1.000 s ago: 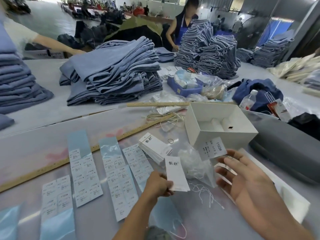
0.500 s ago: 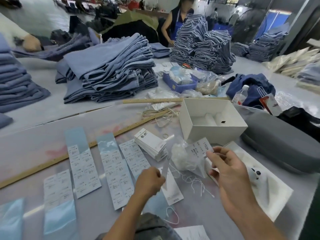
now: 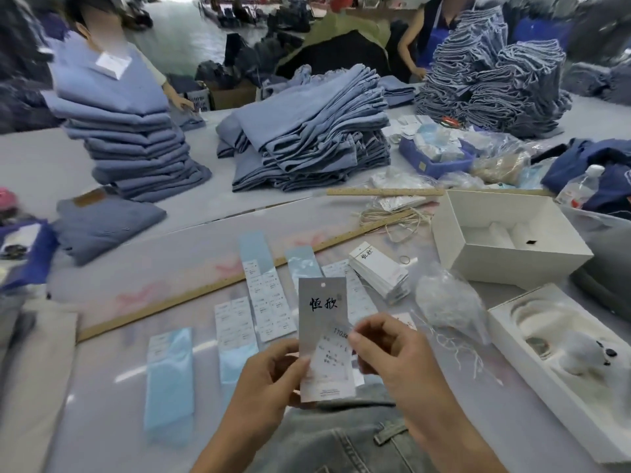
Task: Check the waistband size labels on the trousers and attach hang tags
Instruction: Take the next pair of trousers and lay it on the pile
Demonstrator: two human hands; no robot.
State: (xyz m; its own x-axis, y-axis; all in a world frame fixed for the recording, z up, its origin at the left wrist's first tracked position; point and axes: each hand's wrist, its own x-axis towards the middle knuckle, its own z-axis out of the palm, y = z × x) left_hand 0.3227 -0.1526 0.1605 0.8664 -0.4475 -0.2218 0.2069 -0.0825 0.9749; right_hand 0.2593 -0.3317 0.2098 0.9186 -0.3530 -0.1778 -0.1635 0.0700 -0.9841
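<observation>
Hang tag, white with black brush characters, stands upright above the desk, held between both hands. Left hand grips its lower left edge; right hand pinches a printed size sticker against its lower half. Denim trousers lie just below the hands. Sticker sheets lie beyond.

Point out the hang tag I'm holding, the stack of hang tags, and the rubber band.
hang tag (image 3: 322,303): head view, printed upper face.
stack of hang tags (image 3: 375,268): head view, top tag.
rubber band (image 3: 405,259): head view, ring's edge.
</observation>
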